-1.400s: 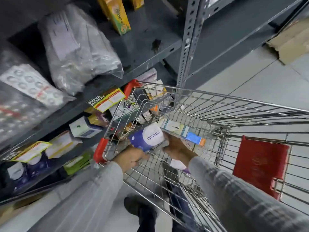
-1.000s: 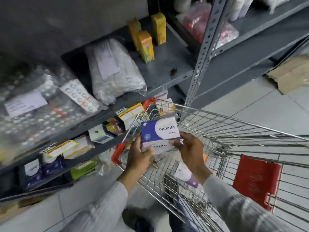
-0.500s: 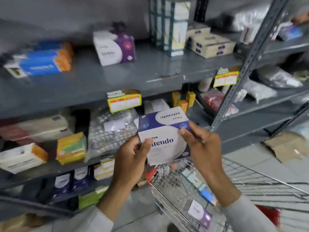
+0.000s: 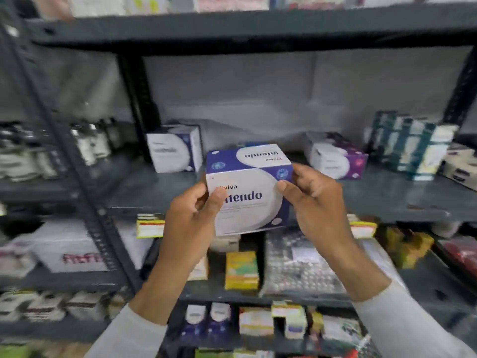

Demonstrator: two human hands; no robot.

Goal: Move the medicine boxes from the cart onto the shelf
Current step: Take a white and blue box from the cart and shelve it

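Note:
I hold a blue and white medicine box (image 4: 254, 192) printed "Vitendo" in both hands, upright, in front of the grey metal shelf (image 4: 154, 192). My left hand (image 4: 191, 218) grips its left edge, thumb on the front face. My right hand (image 4: 312, 200) grips its right edge. The box hangs level with the shelf board's front edge, between a matching blue and white box (image 4: 175, 148) standing at the back left and a purple and white box (image 4: 335, 158) at the back right. The cart is out of view.
A stack of teal and white boxes (image 4: 410, 143) stands at the shelf's right end. A dark upright post (image 4: 136, 104) rises to the left. Bare board lies behind the held box. Lower shelves hold blister packs (image 4: 299, 270), a yellow box (image 4: 241, 270) and more cartons.
The box has been lifted out of the cart and raised to the upper shelf level. My view has swung up from the cart to the shelves; both hands stay on the box.

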